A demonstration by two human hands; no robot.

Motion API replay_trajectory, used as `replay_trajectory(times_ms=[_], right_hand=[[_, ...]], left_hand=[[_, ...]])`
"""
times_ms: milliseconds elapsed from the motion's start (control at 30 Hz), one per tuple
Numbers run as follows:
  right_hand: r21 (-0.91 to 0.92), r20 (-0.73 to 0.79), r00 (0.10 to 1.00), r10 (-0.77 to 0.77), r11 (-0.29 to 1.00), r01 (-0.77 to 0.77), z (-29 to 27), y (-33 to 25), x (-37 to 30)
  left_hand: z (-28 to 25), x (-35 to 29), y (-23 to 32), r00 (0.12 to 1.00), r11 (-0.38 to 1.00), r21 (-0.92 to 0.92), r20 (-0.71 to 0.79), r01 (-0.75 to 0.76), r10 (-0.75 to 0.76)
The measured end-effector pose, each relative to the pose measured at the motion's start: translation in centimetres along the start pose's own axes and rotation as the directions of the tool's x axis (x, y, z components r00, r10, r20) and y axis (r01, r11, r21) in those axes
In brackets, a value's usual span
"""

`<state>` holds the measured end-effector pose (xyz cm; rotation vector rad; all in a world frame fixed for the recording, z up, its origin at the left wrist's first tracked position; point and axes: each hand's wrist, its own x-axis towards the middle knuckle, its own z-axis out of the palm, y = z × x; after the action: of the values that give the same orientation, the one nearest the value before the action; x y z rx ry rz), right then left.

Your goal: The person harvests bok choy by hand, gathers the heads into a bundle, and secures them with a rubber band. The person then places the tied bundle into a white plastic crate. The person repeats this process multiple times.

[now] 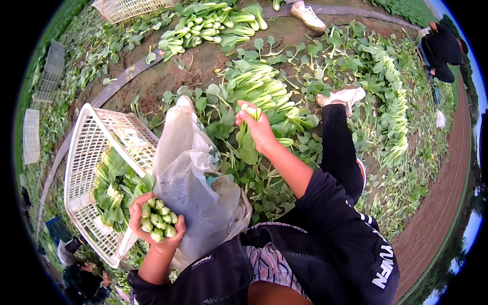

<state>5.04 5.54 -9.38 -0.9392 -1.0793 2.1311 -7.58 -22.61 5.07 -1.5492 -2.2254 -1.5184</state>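
Observation:
My left hand (156,221) is wrapped round a bunch of bok choy (159,218), its pale stem ends facing up. The leaves of this bunch point toward a white plastic crate (86,155), which stands tilted at my left with more bok choy (113,190) in it. Out in front, my right hand (256,129) is closed on a few bok choy (249,127), stem ends up and green leaves hanging down. Just beyond it lies a long pile of cut bok choy (262,89) on the ground.
Clear plastic sheeting (190,178) covers my left leg beside the crate. Another bok choy heap (203,25) lies farther off, near a shoe (308,17). A row of bok choy (394,101) runs along the right. A dark hose (122,79) crosses the soil. People work at far right and lower left.

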Motion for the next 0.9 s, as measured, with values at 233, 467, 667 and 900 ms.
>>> replay_trajectory(times_ms=[233, 467, 667, 900], right_hand=[[0.142, -0.581, 0.798, 0.158, 0.986, -0.092, -8.8, 4.5, 14.1], [0.124, -0.700, 0.666, 0.258, 0.962, -0.242, -9.5, 7.2, 19.4], [0.257, -0.540, 0.814, 0.216, 0.963, -0.084, -9.5, 5.2, 12.4], [-0.105, 0.082, 0.993, -0.087, 0.990, 0.095, -4.5, -4.0, -0.9]], left_hand=[[-2.0, 0.8, 0.2, 0.994, 0.991, 0.137, 0.105, 0.002, -0.017], [-2.3, 1.2, 0.2, 0.993, 0.975, 0.223, 0.116, -0.019, -0.007], [-1.4, 1.4, -0.1, 0.995, 0.990, 0.142, 0.099, -0.017, 0.003], [-0.3, 0.2, -0.4, 1.000, 1.000, -0.003, 0.014, -0.009, 0.009]])
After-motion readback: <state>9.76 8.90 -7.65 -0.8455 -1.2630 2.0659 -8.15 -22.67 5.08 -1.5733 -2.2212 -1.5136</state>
